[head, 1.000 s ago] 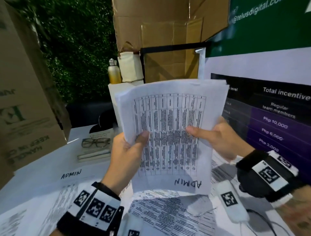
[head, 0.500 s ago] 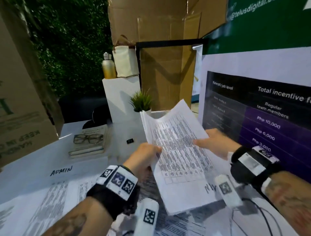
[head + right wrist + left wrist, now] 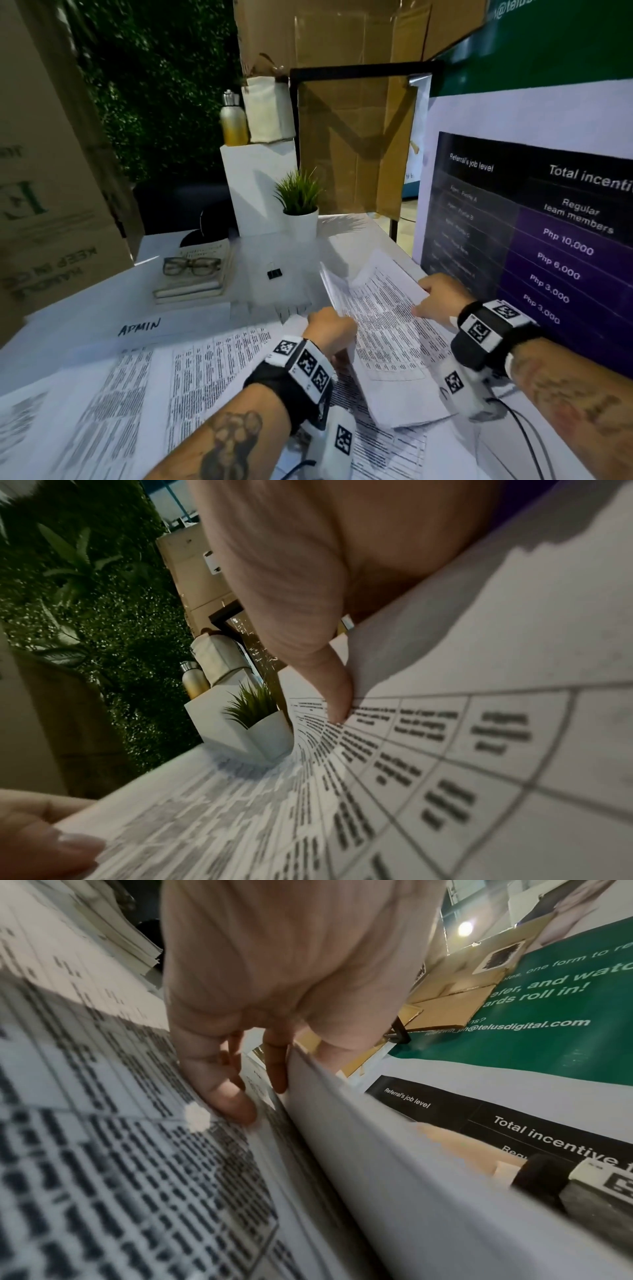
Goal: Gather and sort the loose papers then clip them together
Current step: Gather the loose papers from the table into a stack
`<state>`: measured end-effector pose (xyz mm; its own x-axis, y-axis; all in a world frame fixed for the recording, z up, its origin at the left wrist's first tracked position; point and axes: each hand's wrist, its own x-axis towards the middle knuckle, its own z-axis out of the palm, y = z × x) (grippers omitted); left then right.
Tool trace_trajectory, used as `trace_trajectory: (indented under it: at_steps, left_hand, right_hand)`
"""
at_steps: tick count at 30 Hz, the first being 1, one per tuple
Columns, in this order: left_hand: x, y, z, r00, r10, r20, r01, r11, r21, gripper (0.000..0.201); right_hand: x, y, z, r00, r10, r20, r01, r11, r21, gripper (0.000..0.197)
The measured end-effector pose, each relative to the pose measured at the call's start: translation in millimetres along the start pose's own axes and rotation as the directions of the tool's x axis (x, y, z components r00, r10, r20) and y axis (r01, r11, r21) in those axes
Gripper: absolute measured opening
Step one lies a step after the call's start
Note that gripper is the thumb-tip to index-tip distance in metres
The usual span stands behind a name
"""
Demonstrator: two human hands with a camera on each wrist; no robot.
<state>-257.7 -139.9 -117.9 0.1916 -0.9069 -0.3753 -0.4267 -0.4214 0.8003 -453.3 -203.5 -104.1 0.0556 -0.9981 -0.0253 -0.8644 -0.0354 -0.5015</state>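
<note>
White sheets [image 3: 144,387] with printed tables lie across the table's [image 3: 346,236] left, one marked ADMIN. Glasses [image 3: 190,266] sit on books [image 3: 191,286]; a clip [image 3: 274,273] lies beyond. The left hand [image 3: 329,330] pinches the stack's [image 3: 387,339] left edge; the right hand [image 3: 440,299] pinches its right edge, thumb [image 3: 337,699] on top, just above the table.

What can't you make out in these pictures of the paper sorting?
- Left hand fingers: head view, hidden behind the held sheets.
- Table print on those sheets: all views, motion-blurred.
- Book title: head view, covered by glasses, too small.
- Binder clip detail: too small.
</note>
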Motion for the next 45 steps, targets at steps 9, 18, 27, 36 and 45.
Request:
trace_trajectory:
  at_steps: [9, 18, 27, 36, 45]
  left_hand:
    - [-9.0, -12.0, -12.3, 0.997, 0.065, -0.031, -0.068, 0.991, -0.119, 0.052]
    - [-66.9, 18.5, -73.7, 0.853, 0.358, -0.378, -0.518, 0.661, -0.543, 0.056]
    - [-96.4, -10.8, -76.5, 0.8, 0.515, -0.308, -0.596, 0.74, -0.31, 0.016]
    - [-115.0, -13.6, -71.3, 0.919, 0.263, -0.295, -0.38, 0.789, -0.482, 0.022]
    - [-149.1, -70.4, -14.5, 0.915, -0.057, 0.399, 0.265, 0.831, -0.488, 0.042]
  right_hand:
    - [-25.1, -12.0, -24.7, 0.977, -0.202, -0.071, 0.213, 0.884, 0.416, 0.032]
    - [-49.0, -45.5, -68.6, 0.92, -0.275, -0.279, 0.365, 0.342, 0.866, 0.062]
    - [-53.9, -52.3, -27.9, 0.942, -0.277, -0.191, 0.312, 0.506, 0.804, 0.07]
    - [-47.5, -120.0, -60.1, 0.904, -0.426, -0.031, 0.405, 0.83, 0.383, 0.033]
    - [-26.5, -102.3, 26.9, 0.847, -0.174, 0.503, 0.369, 0.872, -0.32, 0.042]
